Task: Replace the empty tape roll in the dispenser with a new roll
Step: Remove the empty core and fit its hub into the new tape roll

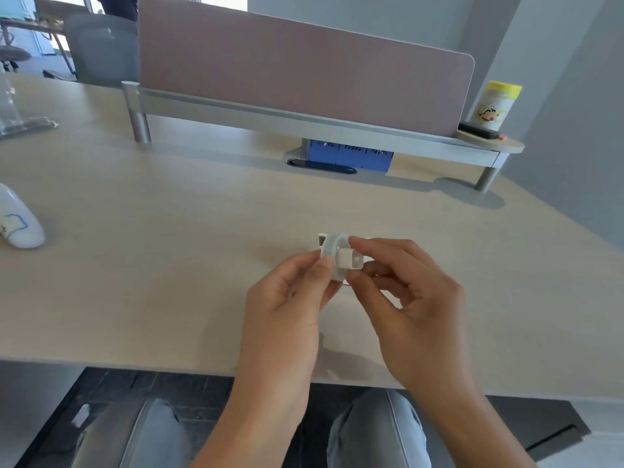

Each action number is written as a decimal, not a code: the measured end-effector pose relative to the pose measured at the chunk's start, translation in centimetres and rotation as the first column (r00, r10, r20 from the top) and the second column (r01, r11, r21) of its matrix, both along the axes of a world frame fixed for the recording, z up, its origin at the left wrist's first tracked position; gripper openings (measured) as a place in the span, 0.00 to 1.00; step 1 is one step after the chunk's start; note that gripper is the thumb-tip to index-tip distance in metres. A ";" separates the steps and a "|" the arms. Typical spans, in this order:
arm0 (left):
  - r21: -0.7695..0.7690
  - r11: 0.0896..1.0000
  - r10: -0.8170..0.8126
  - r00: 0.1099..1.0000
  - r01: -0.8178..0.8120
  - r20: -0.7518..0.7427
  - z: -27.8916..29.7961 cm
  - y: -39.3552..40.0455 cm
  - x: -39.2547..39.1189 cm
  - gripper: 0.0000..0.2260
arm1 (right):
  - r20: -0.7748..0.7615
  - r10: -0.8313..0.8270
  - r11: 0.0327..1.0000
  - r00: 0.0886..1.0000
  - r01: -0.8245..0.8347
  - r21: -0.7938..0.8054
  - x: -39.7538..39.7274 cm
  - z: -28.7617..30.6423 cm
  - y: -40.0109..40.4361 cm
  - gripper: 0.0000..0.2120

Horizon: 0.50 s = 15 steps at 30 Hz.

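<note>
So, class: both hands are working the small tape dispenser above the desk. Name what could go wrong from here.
1. The left hand and right hand pinch the tape dispenser by fingertips only, in mid-air; it may slip onto the desk.
2. The clear tape roll is hard to see and partly hidden by fingers, so it may seat crooked.

Both hands meet above the desk [169,265] a little to 5 o'clock of its middle, the left hand [287,298] at 9 o'clock of the right hand [412,292], with the roll [332,246] pinched between them. A screen [304,72] stands on a shelf [304,121] at 12 o'clock. A canister [496,103] sits at the shelf's 3 o'clock end. A box [351,157] lies under the shelf. A mouse [17,221] lies at 9 o'clock.
</note>
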<state>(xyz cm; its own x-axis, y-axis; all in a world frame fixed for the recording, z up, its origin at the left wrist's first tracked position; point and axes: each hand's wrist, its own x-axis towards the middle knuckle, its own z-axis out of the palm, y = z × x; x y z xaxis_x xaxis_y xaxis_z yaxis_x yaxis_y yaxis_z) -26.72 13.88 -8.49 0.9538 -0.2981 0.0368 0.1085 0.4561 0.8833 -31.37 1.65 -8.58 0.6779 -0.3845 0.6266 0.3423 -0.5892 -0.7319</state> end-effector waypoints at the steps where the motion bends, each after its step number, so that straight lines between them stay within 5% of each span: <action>1: 0.001 1.000 0.009 1.000 -0.009 0.006 -0.2 -0.1 0.0 0.09 | -0.016 0.034 0.997 0.999 -0.032 0.067 -0.1 0.1 0.0 0.16; 9: -0.006 1.000 0.029 0.998 -0.029 0.059 -0.5 -0.5 -0.2 0.07 | -0.012 0.100 0.959 0.995 -0.093 0.269 -0.2 0.5 -0.4 0.15; 15: 0.097 0.994 0.035 0.987 -0.051 0.158 -0.9 -0.4 0.0 0.08 | -0.008 0.089 0.984 0.996 -0.087 0.155 -0.3 0.3 -0.8 0.15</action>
<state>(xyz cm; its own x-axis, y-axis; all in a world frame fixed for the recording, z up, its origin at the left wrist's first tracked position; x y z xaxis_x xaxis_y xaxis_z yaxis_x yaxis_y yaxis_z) -26.68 13.50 -9.35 0.9508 -0.2663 0.1580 -0.0522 0.3651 0.9295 -31.63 0.89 -8.25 0.7221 -0.4143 0.5541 0.3760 -0.4372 -0.8170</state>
